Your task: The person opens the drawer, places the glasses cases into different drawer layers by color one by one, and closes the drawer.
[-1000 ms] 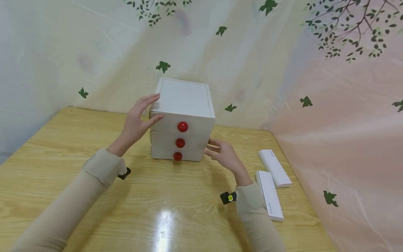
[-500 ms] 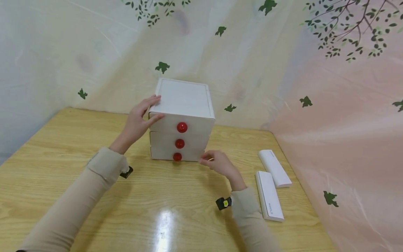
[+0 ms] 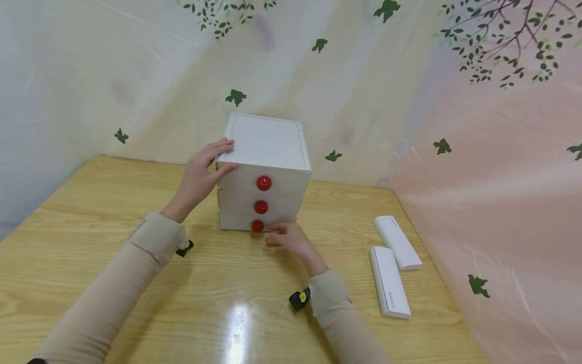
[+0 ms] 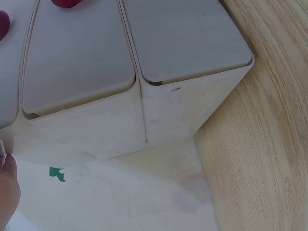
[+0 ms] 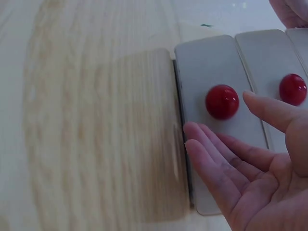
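A white three-drawer cabinet point(image 3: 268, 141) stands on the wooden table, all its drawers pushed in, a round red knob on each front. My left hand point(image 3: 199, 174) rests on its upper left corner, fingers on the top and thumb against the top drawer's front. In the left wrist view only a bit of that hand point(image 4: 7, 192) shows at the edge. Just right of the bottom knob point(image 3: 257, 226) is my right hand point(image 3: 292, 239), holding nothing. The right wrist view shows its fingers spread around the bottom knob point(image 5: 222, 102), apart from it.
Two long white boxes point(image 3: 389, 283) lie side by side on the right of the table point(image 3: 200, 313), overlapping slightly in view. A patterned cloth point(image 3: 364, 101) hangs behind the cabinet and along the right side.
My right hand has moved down and left, from the cabinet's right side to beside the bottom knob. The left hand stays at the upper left corner; the cabinet has not moved.
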Tool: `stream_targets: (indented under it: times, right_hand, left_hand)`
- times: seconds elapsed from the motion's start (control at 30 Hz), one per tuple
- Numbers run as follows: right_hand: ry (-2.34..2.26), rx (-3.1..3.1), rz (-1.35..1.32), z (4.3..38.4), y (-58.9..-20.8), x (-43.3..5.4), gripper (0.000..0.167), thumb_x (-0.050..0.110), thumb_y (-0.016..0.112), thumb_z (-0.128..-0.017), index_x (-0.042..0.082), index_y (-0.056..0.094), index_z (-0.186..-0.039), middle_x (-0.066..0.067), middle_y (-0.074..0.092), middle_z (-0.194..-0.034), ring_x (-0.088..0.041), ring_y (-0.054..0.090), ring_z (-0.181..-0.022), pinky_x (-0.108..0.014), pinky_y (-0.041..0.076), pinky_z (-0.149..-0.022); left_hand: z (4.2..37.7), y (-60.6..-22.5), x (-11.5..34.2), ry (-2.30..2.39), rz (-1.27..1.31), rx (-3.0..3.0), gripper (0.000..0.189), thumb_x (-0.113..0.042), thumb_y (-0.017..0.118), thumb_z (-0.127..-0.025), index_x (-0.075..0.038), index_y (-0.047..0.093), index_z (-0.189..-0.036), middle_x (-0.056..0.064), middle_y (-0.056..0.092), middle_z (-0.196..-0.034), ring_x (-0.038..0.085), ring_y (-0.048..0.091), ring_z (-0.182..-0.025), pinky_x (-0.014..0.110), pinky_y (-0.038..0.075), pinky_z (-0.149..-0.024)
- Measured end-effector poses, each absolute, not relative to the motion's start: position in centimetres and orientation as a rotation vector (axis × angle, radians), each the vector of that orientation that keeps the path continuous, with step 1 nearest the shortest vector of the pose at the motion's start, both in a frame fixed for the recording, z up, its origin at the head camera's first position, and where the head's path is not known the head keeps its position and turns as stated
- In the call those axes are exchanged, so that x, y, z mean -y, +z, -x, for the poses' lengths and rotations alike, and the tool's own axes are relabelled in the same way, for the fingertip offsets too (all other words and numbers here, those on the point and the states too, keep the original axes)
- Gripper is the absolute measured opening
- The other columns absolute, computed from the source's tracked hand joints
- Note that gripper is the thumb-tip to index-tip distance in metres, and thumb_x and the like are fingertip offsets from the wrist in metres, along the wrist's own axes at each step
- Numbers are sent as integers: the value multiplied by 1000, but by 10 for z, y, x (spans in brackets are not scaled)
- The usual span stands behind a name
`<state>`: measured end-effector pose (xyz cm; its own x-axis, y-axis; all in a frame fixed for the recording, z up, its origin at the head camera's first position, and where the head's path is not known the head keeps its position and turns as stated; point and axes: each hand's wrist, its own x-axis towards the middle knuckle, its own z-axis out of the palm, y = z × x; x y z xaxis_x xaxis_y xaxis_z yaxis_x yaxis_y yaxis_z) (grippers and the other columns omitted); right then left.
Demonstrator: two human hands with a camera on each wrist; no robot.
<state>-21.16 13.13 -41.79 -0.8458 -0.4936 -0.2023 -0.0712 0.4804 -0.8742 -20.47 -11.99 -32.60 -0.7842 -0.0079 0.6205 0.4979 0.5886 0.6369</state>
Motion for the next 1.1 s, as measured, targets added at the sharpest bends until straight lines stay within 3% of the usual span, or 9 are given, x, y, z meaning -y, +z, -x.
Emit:
stream_targets:
  times: [0.37,0.63,0.8,1.1]
  right_hand:
    - [-1524,-2223,370,210,-430,-110,34,19,59,-98,-9,63,-117,-25,69,-112,-32,70,-103,-35,60,-79]
    - [-1836,-2004,32,205,-433,-96,35,21,58,-97,-7,61,-119,-25,69,-109,-28,72,-96,-36,61,-76]
    - [-2023,-1868,-108,200,-435,-90,33,19,60,-96,-5,59,-119,-16,73,-96,-18,72,-82,-34,61,-70]
    - [-2169,-1802,-178,195,-439,-83,31,16,62,-93,-2,54,-118,-5,69,-81,-17,72,-76,-31,61,-62]
  left_hand:
    - [209,-333,116,-1178,396,2140,46,-14,74,-84,-1,61,-126,11,57,-139,25,46,-137,42,41,-110]
    - [209,-334,115,-1203,399,2110,46,-10,74,-84,0,61,-126,13,57,-138,26,46,-137,43,39,-111]
    - [209,-333,114,-1210,381,2125,46,-10,74,-85,-1,61,-128,12,56,-140,25,45,-137,43,40,-110]
    - [208,-333,112,-1232,371,2120,45,-12,73,-85,-2,61,-128,12,56,-140,25,44,-138,44,40,-109]
